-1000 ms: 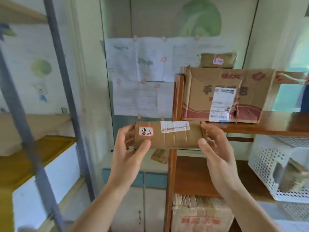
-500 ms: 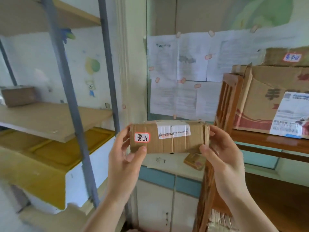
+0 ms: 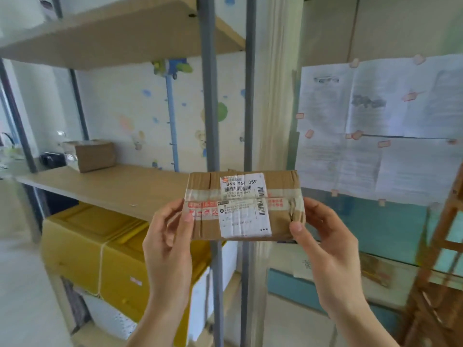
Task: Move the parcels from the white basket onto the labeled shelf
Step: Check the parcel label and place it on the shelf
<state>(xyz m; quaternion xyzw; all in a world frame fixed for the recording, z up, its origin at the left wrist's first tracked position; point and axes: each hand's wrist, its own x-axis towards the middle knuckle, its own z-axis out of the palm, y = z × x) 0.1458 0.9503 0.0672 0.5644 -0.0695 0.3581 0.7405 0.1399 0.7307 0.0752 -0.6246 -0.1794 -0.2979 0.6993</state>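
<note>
Parcel: we see a small cardboard parcel (image 3: 244, 205) mid-frame, raised in the air, white shipping label facing us.
Left hand (image 3: 168, 242): pinching the parcel's 9 o'clock end.
Right hand (image 3: 325, 249): clamped on its 3 o'clock end.
Shelf: wooden shelf board (image 3: 107, 186) at 9 o'clock, behind the parcel.
Other box: brown box (image 3: 91, 155) resting on that board, 10 o'clock.
Below: yellow crate (image 3: 100, 246) at 8 o'clock.

We see a parcel (image 3: 244, 205) of matt brown cardboard, creased, bound with glossy clear tape and a wrinkled white paper label (image 3: 243, 206). The shelf (image 3: 105, 186) is smooth pale wood on dull grey metal posts (image 3: 211, 96); the crate (image 3: 105, 249) looks yellow plastic.
</note>
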